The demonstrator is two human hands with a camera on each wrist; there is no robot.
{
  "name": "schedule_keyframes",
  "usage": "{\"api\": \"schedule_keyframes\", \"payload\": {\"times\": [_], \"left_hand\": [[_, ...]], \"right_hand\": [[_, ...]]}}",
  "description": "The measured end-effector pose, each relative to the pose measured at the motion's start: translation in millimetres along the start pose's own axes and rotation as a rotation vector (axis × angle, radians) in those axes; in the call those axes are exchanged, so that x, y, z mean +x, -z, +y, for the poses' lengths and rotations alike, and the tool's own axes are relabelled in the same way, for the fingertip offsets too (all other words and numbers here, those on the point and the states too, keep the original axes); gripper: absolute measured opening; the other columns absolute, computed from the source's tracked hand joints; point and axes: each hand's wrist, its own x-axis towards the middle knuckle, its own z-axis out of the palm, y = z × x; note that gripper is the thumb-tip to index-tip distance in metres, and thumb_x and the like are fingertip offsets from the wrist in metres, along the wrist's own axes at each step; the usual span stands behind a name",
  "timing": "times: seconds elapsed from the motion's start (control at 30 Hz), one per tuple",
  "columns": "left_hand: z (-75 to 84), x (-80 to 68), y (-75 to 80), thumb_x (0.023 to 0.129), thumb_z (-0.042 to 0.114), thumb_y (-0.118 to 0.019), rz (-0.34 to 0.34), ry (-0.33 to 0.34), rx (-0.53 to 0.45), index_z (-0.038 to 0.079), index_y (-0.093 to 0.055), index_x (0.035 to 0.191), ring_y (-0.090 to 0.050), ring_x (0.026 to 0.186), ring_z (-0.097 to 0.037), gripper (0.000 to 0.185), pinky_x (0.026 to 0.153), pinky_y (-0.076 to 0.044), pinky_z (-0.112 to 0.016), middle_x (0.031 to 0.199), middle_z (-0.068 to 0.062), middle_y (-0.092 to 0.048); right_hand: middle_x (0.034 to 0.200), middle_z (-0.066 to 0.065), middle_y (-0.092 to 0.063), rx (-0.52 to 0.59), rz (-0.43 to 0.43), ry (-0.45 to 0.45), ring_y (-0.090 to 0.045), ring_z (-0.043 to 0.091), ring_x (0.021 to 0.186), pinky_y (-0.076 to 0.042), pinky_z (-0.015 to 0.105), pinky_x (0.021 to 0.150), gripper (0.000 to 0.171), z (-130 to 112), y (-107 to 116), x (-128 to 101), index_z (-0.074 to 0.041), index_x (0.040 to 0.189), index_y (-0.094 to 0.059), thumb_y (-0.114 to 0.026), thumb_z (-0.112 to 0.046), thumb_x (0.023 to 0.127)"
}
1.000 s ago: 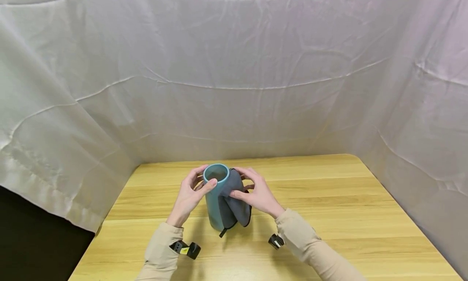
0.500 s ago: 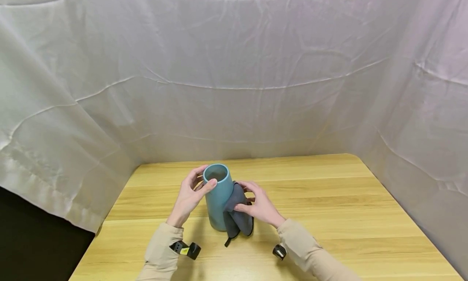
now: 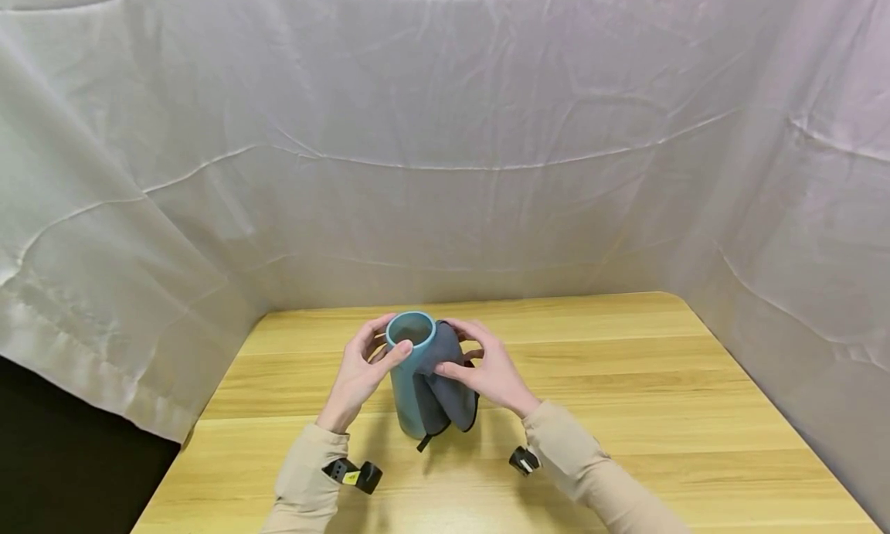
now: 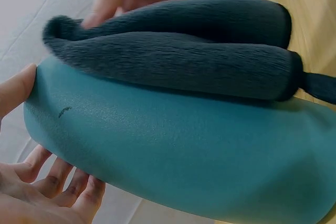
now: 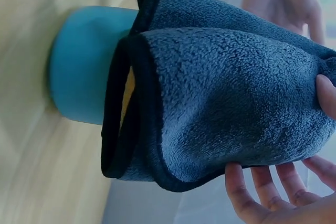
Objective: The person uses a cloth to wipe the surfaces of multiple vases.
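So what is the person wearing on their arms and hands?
Both arms wear long beige sleeves that end at the wrists. The left hand and right hand are bare, with no gloves or rings showing. A small black device sits on the left wrist, with a yellow mark on it, and another black one sits on the right.

You have one teal vase [image 3: 412, 379] standing on one wooden table [image 3: 626, 410], and one grey cloth [image 3: 448, 387] lying against the vase's side. You can count two hands at the vase, one left hand [image 3: 358, 375] and one right hand [image 3: 490, 372], each coming out of one beige sleeve, so two sleeves [image 3: 306, 472] in all. You also have two small black devices, one strapped under each wrist [image 3: 354, 474], and one white sheet [image 3: 445, 132] hung around the table as a backdrop.
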Motion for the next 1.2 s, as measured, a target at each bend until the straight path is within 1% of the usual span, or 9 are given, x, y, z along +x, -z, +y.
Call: {"api": "schedule_keyframes", "payload": {"times": [0.17,0.33,0.5,0.7,0.83,1.0,1.1,1.2], "left_hand": [[0.9,-0.6,-0.5,0.092,0.01,-0.071,0.002,0.001,0.004,0.01,-0.051,0.143,-0.054,0.129,-0.027,0.054,0.119,-0.039,-0.045,0.139,-0.012,-0.055],[1.9,-0.7,-1.2,0.093,0.011,-0.071,0.0,0.003,0.011,0.011,-0.051,0.143,-0.054,0.127,-0.025,0.054,0.118,-0.041,-0.041,0.139,-0.011,-0.055],[1.5,-0.9,-1.2,0.093,0.012,-0.072,0.001,-0.002,0.016,0.011,-0.051,0.143,-0.054,0.127,-0.024,0.055,0.118,-0.042,-0.039,0.139,-0.011,-0.055],[0.9,-0.8,-0.5,0.092,0.01,-0.072,0.003,-0.009,0.013,0.01,-0.051,0.143,-0.054,0.129,-0.027,0.055,0.12,-0.039,-0.045,0.139,-0.012,-0.055],[1.2,-0.6,-0.2,0.092,0.01,-0.072,-0.003,-0.009,0.007,0.009,-0.051,0.143,-0.053,0.13,-0.029,0.055,0.12,-0.038,-0.048,0.14,-0.013,-0.055],[1.5,-1.0,0.2,0.092,0.009,-0.071,-0.007,-0.007,0.006,0.009,-0.05,0.144,-0.052,0.131,-0.031,0.055,0.121,-0.039,-0.046,0.141,-0.014,-0.054],[2.2,-1.7,0.1,0.092,0.01,-0.072,-0.006,-0.002,0.01,0.01,-0.05,0.143,-0.053,0.13,-0.028,0.056,0.119,-0.041,-0.04,0.14,-0.012,-0.055],[2.7,-2.0,-0.1,0.092,0.01,-0.072,-0.005,-0.003,0.008,0.011,-0.05,0.143,-0.054,0.13,-0.026,0.055,0.118,-0.042,-0.037,0.14,-0.011,-0.055]], "right_hand": [[0.121,0.013,-0.061,0.0,0.005,0.021,-0.058,0.025,0.111,-0.06,0.039,0.084,0.063,-5.5,2.2,2.8,-0.012,0.141,-0.057,-0.082,-0.013,0.084],[0.123,0.013,-0.061,0.004,-0.004,0.018,-0.057,0.025,0.111,-0.06,0.039,0.085,0.062,-1.2,2.2,1.1,-0.012,0.142,-0.057,-0.081,-0.013,0.084],[0.123,0.015,-0.06,0.01,-0.023,-0.019,-0.056,0.025,0.111,-0.06,0.041,0.086,0.064,11.0,-0.4,-6.5,-0.01,0.141,-0.057,-0.082,-0.013,0.083],[0.124,0.016,-0.06,-0.027,-0.048,-0.047,-0.058,0.027,0.112,-0.061,0.04,0.087,0.065,29.8,-6.0,-18.2,-0.006,0.141,-0.056,-0.083,-0.014,0.083],[0.125,0.016,-0.06,-0.025,-0.046,-0.05,-0.058,0.03,0.114,-0.061,0.043,0.088,0.065,34.8,-7.6,-21.3,-0.006,0.142,-0.055,-0.083,-0.016,0.083],[0.126,0.015,-0.06,-0.005,-0.034,-0.07,-0.058,0.031,0.116,-0.06,0.038,0.089,0.066,30.1,-7.0,-19.2,-0.008,0.143,-0.055,-0.083,-0.015,0.083],[0.126,0.015,-0.06,0.001,-0.021,-0.06,-0.059,0.032,0.117,-0.059,0.037,0.089,0.065,21.4,-5.6,-15.3,-0.009,0.143,-0.055,-0.082,-0.014,0.084],[0.126,0.015,-0.061,-0.006,0.006,-0.031,-0.06,0.033,0.116,-0.058,0.039,0.088,0.064,10.0,-4.1,-9.7,-0.01,0.143,-0.055,-0.081,-0.013,0.084]]}}
